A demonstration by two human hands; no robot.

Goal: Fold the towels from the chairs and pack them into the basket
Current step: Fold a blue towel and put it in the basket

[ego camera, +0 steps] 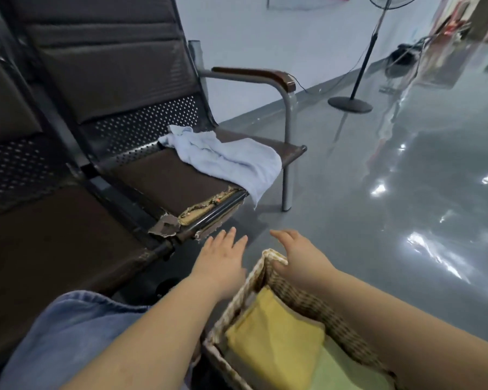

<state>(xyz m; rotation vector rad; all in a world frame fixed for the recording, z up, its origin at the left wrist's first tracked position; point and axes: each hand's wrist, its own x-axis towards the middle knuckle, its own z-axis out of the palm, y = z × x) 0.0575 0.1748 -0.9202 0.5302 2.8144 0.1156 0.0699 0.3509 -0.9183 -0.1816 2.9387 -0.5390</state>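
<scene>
Towel (226, 159), pale blue, 1 item: lying crumpled and unfolded on the seat of the end chair (164, 175), one corner hanging over the seat's front edge.

Basket (254, 288), woven, 1 item: sitting at lower right, close to the person, its far corner showing a light fabric lining. Inside it, a folded yellow towel (276, 342) is lying on top of a pale green towel (347, 372).

Hands, 2 items. Left hand (223, 257) is reaching forward, palm down, fingers straight and slightly spread, holding nothing; it is hovering just beside the basket's far corner and below the chair's torn front edge. Right hand (296, 254) is reaching forward over the basket's far corner, fingers relaxed and extended, gripping nothing; whether the wrist is touching the rim cannot be told. Both hands are well short of the blue towel.

Chair: dark brown padding on a perforated metal frame, with a wooden armrest (254, 74); upholstery at the front edge is peeling, showing foam.

Surroundings: a second seat (54, 243) is adjoining on the left; a denim-clad knee (74, 327) is showing at lower left; a pedestal fan stand (350, 104) is standing on the glossy grey floor (378, 220).
</scene>
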